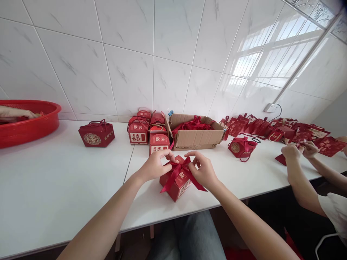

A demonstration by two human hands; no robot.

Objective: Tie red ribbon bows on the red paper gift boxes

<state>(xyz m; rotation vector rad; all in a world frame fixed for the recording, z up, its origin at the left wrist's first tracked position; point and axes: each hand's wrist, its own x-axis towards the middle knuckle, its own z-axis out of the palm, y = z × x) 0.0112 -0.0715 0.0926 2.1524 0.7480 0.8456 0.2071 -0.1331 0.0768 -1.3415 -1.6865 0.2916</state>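
Ribbon bow (177, 168) at 12 o'clock from me, between my hands, loops running 9-to-3, neither hand clearly nearer. Left hand (155, 166) pinches the 9 o'clock loop, right hand (204, 171) the 3 o'clock one. Satiny red; tails at 7 and 4. Faceted printed card box (179, 182) underneath, smooth white table (81, 187).

“歡喜” over “囍” on a red handled box (138, 130), “歡” on the nearest box (177, 186), “金題” on the leftmost box (104, 138)

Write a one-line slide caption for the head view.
Left hand and right hand at a red ribbon bow atop a red gift box, an open carton standing behind.
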